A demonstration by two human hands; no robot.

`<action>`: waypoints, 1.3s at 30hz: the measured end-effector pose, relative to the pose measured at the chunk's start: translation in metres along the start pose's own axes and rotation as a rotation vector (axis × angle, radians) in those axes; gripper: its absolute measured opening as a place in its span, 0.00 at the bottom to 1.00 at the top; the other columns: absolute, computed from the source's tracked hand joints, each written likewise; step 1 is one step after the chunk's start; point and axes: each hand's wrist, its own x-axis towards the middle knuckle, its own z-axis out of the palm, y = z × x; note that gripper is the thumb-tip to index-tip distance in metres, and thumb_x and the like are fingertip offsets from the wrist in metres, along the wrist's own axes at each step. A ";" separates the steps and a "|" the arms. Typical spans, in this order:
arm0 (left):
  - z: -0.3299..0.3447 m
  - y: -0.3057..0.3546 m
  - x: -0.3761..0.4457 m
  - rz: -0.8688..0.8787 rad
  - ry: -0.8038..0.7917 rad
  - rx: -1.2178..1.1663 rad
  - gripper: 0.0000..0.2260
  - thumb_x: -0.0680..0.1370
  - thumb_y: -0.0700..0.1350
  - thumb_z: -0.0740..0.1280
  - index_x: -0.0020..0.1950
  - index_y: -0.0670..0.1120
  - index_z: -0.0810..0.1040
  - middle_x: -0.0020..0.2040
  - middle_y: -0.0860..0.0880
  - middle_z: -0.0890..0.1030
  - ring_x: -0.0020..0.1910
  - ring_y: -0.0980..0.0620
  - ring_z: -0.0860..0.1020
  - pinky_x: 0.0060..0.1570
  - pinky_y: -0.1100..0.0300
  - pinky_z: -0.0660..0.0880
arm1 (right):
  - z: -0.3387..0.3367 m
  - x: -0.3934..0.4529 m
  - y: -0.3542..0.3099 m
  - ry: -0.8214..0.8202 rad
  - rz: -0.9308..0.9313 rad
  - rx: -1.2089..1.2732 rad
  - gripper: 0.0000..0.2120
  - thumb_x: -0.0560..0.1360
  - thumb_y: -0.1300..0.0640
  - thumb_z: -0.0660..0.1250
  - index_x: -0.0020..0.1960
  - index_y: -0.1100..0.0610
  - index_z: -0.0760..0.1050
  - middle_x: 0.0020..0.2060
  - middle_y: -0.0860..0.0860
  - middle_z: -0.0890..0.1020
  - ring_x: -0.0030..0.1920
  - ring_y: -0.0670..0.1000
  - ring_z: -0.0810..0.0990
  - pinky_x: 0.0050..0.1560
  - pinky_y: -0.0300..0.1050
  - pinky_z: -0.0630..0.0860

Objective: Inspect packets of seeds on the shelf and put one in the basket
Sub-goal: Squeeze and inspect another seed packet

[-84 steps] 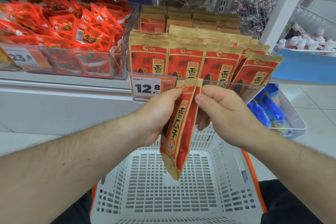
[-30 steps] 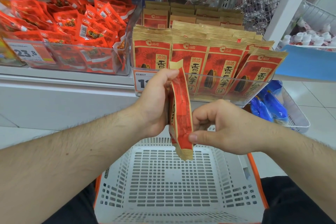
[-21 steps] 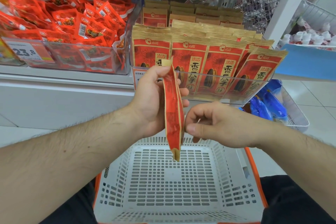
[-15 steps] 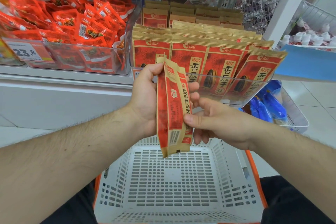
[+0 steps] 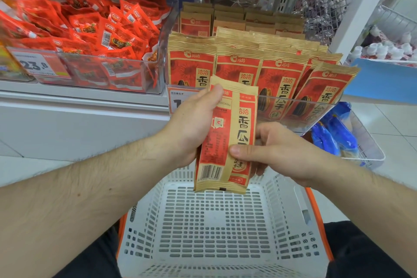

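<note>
head view: one red-and-tan paper seed packet (image 5: 228, 135) held upright at centre frame, back side with barcode toward camera.
left hand (image 5: 191, 128): gripping packet's left edge, thumb over the top corner at 11 o'clock of the packet, fingers hidden behind.
right hand (image 5: 277, 153): pinching packet low on its right side, thumb across the front at 4 o'clock, fingers behind.
packet location: in the air, directly above the white slotted plastic basket with orange rim (image 5: 316, 228); not touching it. Basket sits at 6 o'clock, nothing visible inside.
shelf stock: row of matching seed packets (image 5: 282, 79) at 12–1 o'clock in a clear plastic shelf tray (image 5: 320, 115), behind the held one.
step: inspection, reading the back label, by the look of it.
next move: lower packet straight toward 6 o'clock, let both grips go over the basket floor. Short drop, light flat pack, low risk.
</note>
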 end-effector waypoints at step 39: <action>-0.002 -0.001 0.001 -0.370 0.182 -0.192 0.21 0.85 0.56 0.54 0.60 0.44 0.80 0.50 0.41 0.86 0.46 0.42 0.85 0.41 0.47 0.81 | -0.012 -0.006 -0.013 -0.031 0.024 -0.095 0.19 0.75 0.45 0.64 0.53 0.62 0.76 0.40 0.66 0.84 0.30 0.55 0.81 0.30 0.44 0.75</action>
